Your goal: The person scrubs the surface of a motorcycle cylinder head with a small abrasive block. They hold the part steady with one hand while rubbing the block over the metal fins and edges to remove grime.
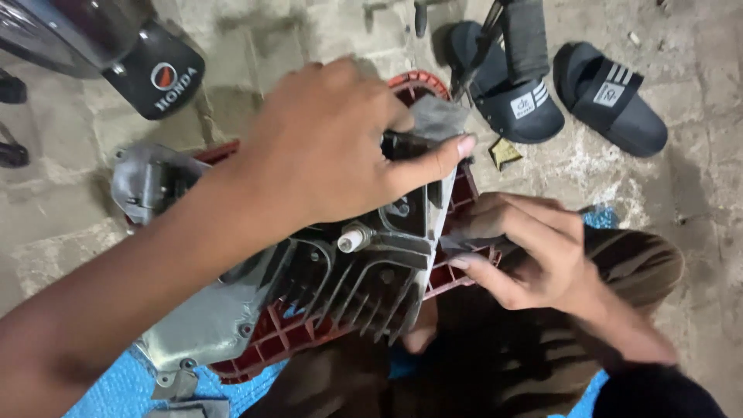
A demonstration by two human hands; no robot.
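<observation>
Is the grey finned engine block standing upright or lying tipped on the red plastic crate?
Tipped: the grey finned engine block leans across the red plastic crate, steadied by the left hand.

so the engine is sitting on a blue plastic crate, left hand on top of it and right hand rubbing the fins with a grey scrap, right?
Not quite: the crate under the engine is red, not blue; only the mat beneath it is blue. The head view shows this. The rest holds: the left hand rests on top of the engine, and the right hand presses a grey scrap against the fins.

The cracked concrete floor [696, 193] bears two black slide sandals [565, 93], a blue mat [116, 387] and a red crate [271, 340].
</observation>
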